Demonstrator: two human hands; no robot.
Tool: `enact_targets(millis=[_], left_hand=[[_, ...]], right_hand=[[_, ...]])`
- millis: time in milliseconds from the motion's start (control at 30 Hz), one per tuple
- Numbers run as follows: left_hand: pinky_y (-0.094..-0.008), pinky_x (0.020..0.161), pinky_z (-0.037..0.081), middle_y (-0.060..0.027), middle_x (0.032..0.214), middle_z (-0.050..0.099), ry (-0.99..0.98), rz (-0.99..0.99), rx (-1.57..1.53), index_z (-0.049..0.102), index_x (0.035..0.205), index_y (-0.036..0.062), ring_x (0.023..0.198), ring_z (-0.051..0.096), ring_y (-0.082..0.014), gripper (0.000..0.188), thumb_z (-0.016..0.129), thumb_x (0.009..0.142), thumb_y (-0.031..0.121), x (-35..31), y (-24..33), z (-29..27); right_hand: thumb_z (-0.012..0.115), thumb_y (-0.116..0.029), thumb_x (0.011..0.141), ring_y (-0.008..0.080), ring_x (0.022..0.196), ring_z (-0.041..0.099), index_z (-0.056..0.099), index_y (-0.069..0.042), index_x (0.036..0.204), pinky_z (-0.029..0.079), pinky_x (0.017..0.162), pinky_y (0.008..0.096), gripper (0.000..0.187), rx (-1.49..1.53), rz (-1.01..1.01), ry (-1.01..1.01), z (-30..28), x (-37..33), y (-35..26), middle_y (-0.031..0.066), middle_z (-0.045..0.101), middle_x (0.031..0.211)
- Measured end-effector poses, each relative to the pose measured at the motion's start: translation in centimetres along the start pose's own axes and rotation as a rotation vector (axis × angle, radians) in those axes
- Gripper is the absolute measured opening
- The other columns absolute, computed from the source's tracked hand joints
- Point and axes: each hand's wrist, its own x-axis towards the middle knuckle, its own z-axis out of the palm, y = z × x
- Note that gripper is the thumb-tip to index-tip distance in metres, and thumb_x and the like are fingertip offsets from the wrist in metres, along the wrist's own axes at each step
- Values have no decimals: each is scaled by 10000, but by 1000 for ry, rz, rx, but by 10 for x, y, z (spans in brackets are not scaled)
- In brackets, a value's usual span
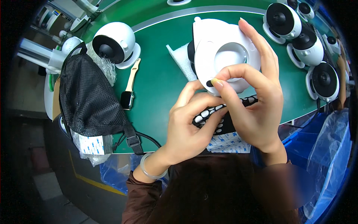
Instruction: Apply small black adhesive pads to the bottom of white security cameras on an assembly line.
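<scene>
Now | left hand [188, 125]: pinching black dotted sheet [225, 126] | black oval pad [209, 84]: on ring base of white camera [204, 56], just beyond left hand | right hand [259, 102]: thumb and forefinger pinching pad's edge

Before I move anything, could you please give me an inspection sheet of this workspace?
Surface: green tabletop, bearing cameras and loose items.
Work items: white camera base ring with a black oval pad; black pad sheet with white ovals; blue-printed backing sheets below it.
Clutter: smartwatch and black mesh bag at left.
Left hand: pinches the pad sheet.
Right hand: thumb and forefinger at the oval pad; pressing or gripping, cannot tell.
Cables: thin black cord near the bag's strap; its ends are unclear.
Surroundings: blue bin with clear plastic liner at lower right.
</scene>
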Motion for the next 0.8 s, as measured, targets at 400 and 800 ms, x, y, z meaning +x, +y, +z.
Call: enact_targets(millis=[400,800], left_hand=[[-287,737,441,-153,922,563,36,-5,-48,616,820,12,874,576,-234,168,628,664,-48,0,-1,1],[-287,768,442,-111,918,599,-73,2,185,631,821,8,956,547,-230,179,629,654,-57,-12,7,-14]], right_hand=[[655,-53,633,298,1136,410,621,-46,712,313,931,362,86,-79,-1,-65,-2,7,-17,197,410,1257],[581,65,645,274,989,521,516,2,847,396,849,342,222,-31,-150,97,-18,3,6,201,532,1083]])
